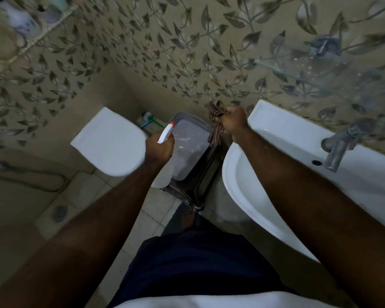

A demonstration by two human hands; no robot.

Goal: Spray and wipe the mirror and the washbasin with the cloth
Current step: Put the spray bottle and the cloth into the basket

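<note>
My left hand (159,150) grips a white spray bottle (166,134) with an orange nozzle tip, held over a grey lidded bin. My right hand (233,123) is closed around a brown striped cloth (216,127) that hangs just left of the white washbasin (282,138). The basin sits at the right with a metal tap (340,147) at its back. A wet glass shelf (333,70) juts from the wall above the tap. The mirror is not in view.
A grey pedal bin (191,150) stands on the floor between the white toilet (111,141) and the basin. A hose (27,176) and a floor drain (59,212) lie at the left. Leaf-patterned tiles cover the wall.
</note>
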